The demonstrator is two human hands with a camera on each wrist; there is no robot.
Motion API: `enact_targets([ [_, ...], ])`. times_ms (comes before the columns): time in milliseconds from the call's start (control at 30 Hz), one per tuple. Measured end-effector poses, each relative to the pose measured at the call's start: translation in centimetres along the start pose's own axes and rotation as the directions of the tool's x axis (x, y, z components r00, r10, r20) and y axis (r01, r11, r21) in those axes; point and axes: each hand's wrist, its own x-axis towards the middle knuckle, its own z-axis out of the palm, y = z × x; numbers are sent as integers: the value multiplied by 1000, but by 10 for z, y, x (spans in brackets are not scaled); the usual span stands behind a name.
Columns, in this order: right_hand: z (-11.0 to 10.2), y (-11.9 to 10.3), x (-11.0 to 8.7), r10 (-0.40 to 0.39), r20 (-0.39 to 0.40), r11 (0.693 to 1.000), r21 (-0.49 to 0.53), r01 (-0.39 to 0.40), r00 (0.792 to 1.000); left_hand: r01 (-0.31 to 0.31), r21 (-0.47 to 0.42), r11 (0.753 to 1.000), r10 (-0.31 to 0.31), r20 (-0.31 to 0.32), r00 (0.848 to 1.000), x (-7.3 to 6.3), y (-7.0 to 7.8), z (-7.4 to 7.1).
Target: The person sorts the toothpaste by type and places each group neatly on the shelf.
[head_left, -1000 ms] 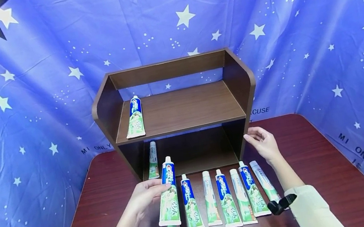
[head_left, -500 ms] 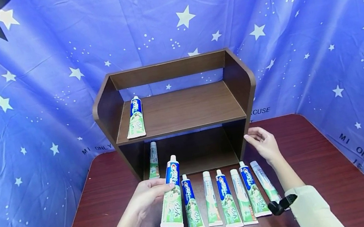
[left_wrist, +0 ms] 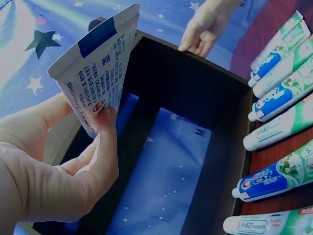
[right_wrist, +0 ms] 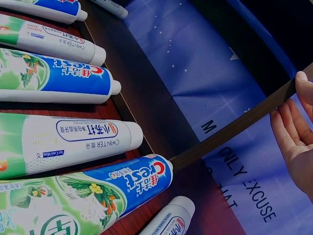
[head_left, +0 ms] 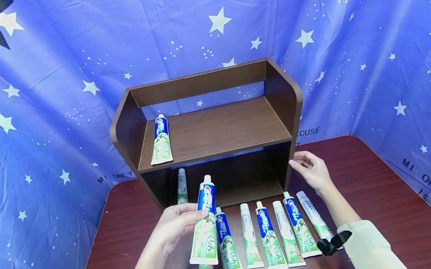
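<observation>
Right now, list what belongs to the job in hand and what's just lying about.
Apparently the job: held tube; row of tubes; upper-shelf tube; lower-shelf tube; brown shelf unit.

Apparently just surroundings: starry curtain; table; black wrist device.

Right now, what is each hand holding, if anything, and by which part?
The left hand holds a blue-and-green tube by one long edge, about mid-length. The right hand pinches the shelf by the front edge of its right side.

The upper shelf (head_left: 222,126) gives free access from the front, right of its toothpaste tube (head_left: 160,143). A row of tubes (head_left: 272,240) on the bench (head_left: 378,202) obstructs low access to the lower compartment (head_left: 239,177).
</observation>
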Motion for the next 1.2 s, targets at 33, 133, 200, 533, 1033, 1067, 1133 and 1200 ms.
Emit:
enact_targets([
  [33,0,0,0,1,-1,1000,-1,-1,1000,-1,0,1000,1,-1,1000,0,1,0],
  [133,0,0,0,2,-1,1000,4,-2,1000,-3,1,1000,3,4,1000,0,5,0],
  [200,0,1,0,-1,-2,1000,9,1,1000,-4,-4,1000,4,0,1000,0,7,1],
  [533,0,-1,0,3,-1,1000,11,-3,1000,-31,-58,998,30,-17,999,2,26,2],
  [1033,-1,1,0,-9,-8,1000,11,9,1000,-71,-105,992,58,-124,991,25,85,-5],
  [1067,-1,1,0,-16,-8,1000,11,16,1000,-74,-98,992,61,-132,989,27,91,-6],
  [1133,-1,2,0,-25,-7,1000,13,25,1000,-75,-69,995,64,-147,987,30,101,-6],
  [1200,-1,2,0,-29,-5,999,14,29,1000,-78,-28,997,72,-167,983,34,111,-7],
])
